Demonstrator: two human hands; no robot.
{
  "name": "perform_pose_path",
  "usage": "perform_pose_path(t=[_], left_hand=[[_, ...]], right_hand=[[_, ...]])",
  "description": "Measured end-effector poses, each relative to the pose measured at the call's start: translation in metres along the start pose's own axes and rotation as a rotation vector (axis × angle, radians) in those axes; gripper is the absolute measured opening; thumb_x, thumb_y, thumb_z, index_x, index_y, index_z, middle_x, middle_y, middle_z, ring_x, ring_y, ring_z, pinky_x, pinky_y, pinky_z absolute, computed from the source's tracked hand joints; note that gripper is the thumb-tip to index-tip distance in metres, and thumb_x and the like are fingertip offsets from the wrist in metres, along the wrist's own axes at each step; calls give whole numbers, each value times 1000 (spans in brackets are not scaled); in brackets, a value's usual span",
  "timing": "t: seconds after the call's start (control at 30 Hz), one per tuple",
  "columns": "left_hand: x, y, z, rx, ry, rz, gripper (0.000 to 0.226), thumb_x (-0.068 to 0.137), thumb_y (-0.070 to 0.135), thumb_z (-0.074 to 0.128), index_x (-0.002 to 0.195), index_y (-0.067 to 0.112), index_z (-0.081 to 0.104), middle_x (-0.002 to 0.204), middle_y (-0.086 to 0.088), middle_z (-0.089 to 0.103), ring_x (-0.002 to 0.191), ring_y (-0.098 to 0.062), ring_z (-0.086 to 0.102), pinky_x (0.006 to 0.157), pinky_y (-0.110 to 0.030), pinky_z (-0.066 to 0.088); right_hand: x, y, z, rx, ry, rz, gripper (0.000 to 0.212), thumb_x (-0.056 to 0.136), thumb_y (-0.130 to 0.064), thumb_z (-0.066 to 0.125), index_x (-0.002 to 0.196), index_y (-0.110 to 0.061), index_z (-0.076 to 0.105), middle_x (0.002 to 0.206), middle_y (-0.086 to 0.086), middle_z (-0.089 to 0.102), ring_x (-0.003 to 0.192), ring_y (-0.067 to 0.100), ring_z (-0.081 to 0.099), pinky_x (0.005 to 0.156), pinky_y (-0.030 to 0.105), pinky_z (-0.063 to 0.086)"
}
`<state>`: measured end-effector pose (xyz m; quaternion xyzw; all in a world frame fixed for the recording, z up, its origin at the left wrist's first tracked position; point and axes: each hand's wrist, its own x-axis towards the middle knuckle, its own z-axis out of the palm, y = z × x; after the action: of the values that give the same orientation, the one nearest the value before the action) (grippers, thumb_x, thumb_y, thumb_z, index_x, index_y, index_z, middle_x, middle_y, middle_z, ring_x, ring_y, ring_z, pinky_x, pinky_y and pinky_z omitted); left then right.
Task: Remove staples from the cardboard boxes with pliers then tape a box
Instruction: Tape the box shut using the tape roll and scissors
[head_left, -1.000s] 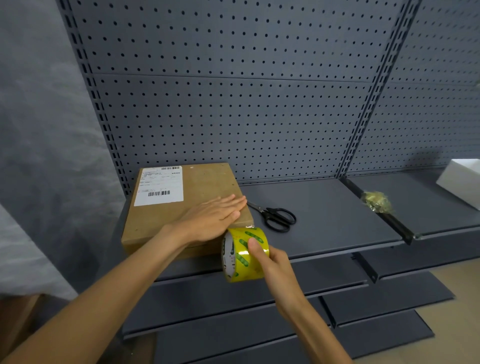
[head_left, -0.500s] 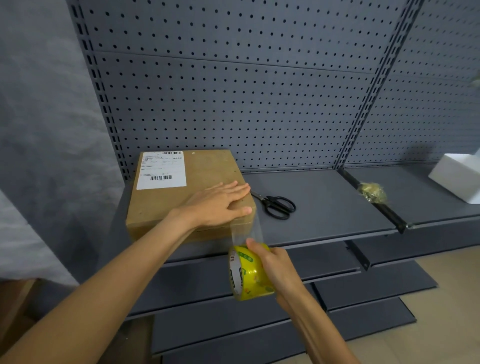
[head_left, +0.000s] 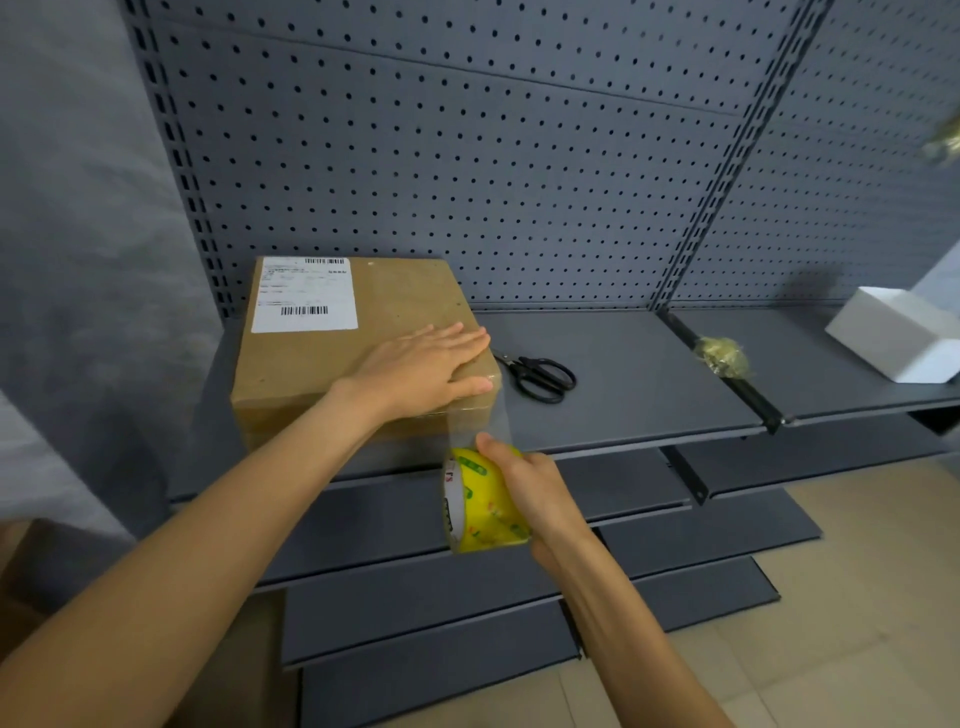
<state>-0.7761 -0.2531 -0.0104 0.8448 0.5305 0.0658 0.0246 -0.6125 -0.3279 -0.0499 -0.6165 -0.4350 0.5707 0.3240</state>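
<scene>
Curled round the yellow tape roll, our right hand makes the grip: the thumb lies over the top of the roll and the fingers wrap its far side, holding it below the front edge of the shelf. From the roll a clear strip of tape runs up to the near right corner of the cardboard box, where its upper end lies on the box top.

Our left hand lies flat on that corner with straight fingers close together, the palm pressing down on the box top beside the strip and the thumb stretched along the front right edge. It grips nothing.

We see the box standing at the left end of the grey shelf, close to the pegboard back wall. A white shipping label with barcodes is stuck to its far left part.

Just beside the box on its right, black scissors lie on the shelf, blades pointing toward the box, apart from both hands. Further right, a crumpled wad of used tape sits on the dark divider rail between two shelf panels. Beyond it, at the right edge, a white box rests on the neighbouring shelf. Lower shelves step out beneath our arms, above a beige floor.
</scene>
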Motion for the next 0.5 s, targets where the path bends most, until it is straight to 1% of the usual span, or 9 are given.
perform_pose_path(t=[0.07, 0.1, 0.2, 0.23, 0.27, 0.33, 0.4, 0.43, 0.5], left_hand=[[-1, 2, 5, 28, -3, -13, 67, 94, 58, 27, 150, 27, 9, 156, 13, 6, 144, -8, 3, 115, -30, 4], [-2, 3, 8, 48, -8, -21, 67, 94, 59, 26, 150, 27, 9, 156, 13, 6, 144, -9, 1, 116, -32, 3], [-5, 4, 13, 92, -32, -35, 68, 92, 61, 24, 150, 29, 6, 156, 15, 4, 144, -10, -3, 118, -37, 2], [-6, 4, 12, 77, -42, -42, 68, 92, 61, 25, 150, 30, 5, 156, 16, 3, 144, -9, -3, 118, -37, 2], [-6, 4, 10, 52, -54, -52, 68, 92, 60, 25, 150, 30, 4, 156, 16, 3, 144, -8, -3, 118, -36, 2], [-7, 3, 4, 28, -66, -69, 68, 92, 59, 26, 150, 31, 4, 155, 18, 2, 144, -7, -3, 118, -35, 2], [-6, 2, 1, 45, -63, -86, 67, 93, 58, 28, 150, 32, 4, 155, 18, 2, 144, -7, -3, 117, -35, 1], [-6, 2, 1, 62, -54, -95, 67, 93, 58, 28, 150, 32, 4, 155, 18, 3, 144, -7, -2, 117, -36, 1], [-5, 4, 4, 103, -39, -107, 66, 93, 59, 28, 149, 33, 5, 156, 17, 4, 144, -8, -3, 117, -38, 1]], right_hand=[[0, 2, -2, 7, -37, 9, 47, 83, -53, 64, 103, -11, 67, 97, 3, 70, 92, 21, 67, 92, 44, 53], [0, 4, -3, 5, -56, 15, 54, 80, -58, 64, 106, -12, 66, 100, 3, 70, 95, 23, 67, 94, 45, 52], [0, 13, -5, -10, -123, 24, 74, 63, -75, 64, 106, -15, 68, 100, 6, 70, 99, 27, 66, 97, 48, 49], [0, 15, -7, -3, -160, 21, 75, 59, -76, 65, 105, -17, 69, 98, 5, 71, 99, 25, 66, 97, 48, 49], [0, 16, -9, 5, -203, 18, 73, 59, -76, 66, 105, -19, 70, 98, 3, 71, 100, 23, 66, 98, 49, 48], [1, 15, -13, 26, -282, -4, 63, 68, -69, 67, 109, -20, 71, 101, -1, 73, 101, 21, 67, 99, 48, 48], [4, 13, -16, 43, -326, -21, 53, 76, -60, 67, 107, -18, 72, 100, 1, 74, 99, 21, 68, 98, 48, 49], [5, 12, -15, 46, -333, -26, 53, 77, -59, 67, 106, -16, 72, 100, 4, 74, 97, 22, 69, 97, 48, 49], [4, 10, -13, 42, -328, -10, 64, 70, -65, 69, 106, -12, 70, 104, 9, 72, 96, 24, 69, 96, 49, 50]])
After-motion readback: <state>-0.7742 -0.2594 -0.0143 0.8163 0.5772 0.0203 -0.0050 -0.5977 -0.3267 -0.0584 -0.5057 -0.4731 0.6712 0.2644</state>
